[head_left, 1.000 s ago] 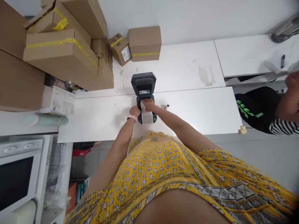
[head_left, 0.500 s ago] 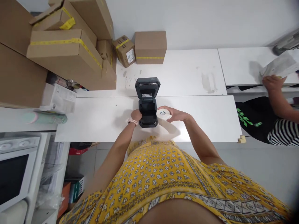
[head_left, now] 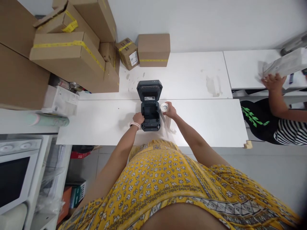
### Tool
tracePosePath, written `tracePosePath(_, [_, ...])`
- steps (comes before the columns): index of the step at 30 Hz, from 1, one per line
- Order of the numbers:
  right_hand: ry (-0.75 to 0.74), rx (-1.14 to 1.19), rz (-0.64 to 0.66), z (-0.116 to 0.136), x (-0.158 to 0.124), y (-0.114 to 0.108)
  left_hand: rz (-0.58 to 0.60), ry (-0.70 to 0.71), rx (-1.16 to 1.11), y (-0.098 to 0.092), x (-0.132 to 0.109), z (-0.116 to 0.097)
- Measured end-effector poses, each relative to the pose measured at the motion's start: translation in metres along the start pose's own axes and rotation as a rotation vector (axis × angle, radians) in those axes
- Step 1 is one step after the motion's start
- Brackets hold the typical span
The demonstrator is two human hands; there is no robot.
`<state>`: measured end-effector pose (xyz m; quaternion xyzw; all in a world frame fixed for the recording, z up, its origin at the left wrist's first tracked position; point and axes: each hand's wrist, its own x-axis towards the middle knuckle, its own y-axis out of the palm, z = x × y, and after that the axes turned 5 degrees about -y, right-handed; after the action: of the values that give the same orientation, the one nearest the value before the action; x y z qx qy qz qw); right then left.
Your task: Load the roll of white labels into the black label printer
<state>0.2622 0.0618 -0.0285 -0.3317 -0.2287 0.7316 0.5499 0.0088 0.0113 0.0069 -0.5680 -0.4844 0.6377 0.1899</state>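
A dark label printer [head_left: 150, 105] sits open on the white table [head_left: 206, 121], its lid tilted back and its paper bay empty. My left hand [head_left: 138, 118] rests closed against the printer's left side, a pale watch band on the wrist. My right hand [head_left: 169, 110] grips a white label roll [head_left: 164, 107] just right of the printer, with a strip of labels trailing down from it to the table.
Cardboard boxes [head_left: 69, 57] with yellow tape are stacked at the back left, and two smaller boxes [head_left: 153, 49] stand against the wall. A white oven [head_left: 14, 172] is at lower left. At right another person's hand [head_left: 272, 81] touches a white package on an adjoining table.
My right hand lifted the label roll out of the printer, swung it right, and now brings it back close to the printer's right side. The other person's hand moved onto the white package.
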Motion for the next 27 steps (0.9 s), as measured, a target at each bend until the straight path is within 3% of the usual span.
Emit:
tracePosePath(3, [0.027,0.010,0.019,-0.006,0.002,0.007,0.002,-0.012,0.004,-0.001,-0.001,0.000])
tracePosePath(7, [-0.098,0.234,-0.028,-0.031,-0.009,-0.006,0.011,-0.007,0.011,-0.003,-0.002,-0.001])
tracePosePath(11, [0.066,0.305,-0.174,-0.065,-0.034,-0.020,-0.002,0.003,0.027,-0.003,-0.002,-0.002])
tracePosePath(14, [0.103,0.272,-0.102,-0.076,-0.048,-0.016,0.006,0.001,0.032,-0.003,-0.002,-0.003])
tracePosePath(19, [0.153,0.400,-0.076,-0.060,-0.051,0.003,0.000,0.006,0.027,-0.002,-0.003,-0.001])
tracePosePath(22, [0.167,0.523,-0.017,-0.043,-0.060,-0.004,-0.007,0.002,0.012,0.000,-0.004,0.000])
tracePosePath(27, [-0.179,0.659,0.291,0.000,-0.075,-0.028,0.001,-0.005,-0.017,0.002,-0.002,0.000])
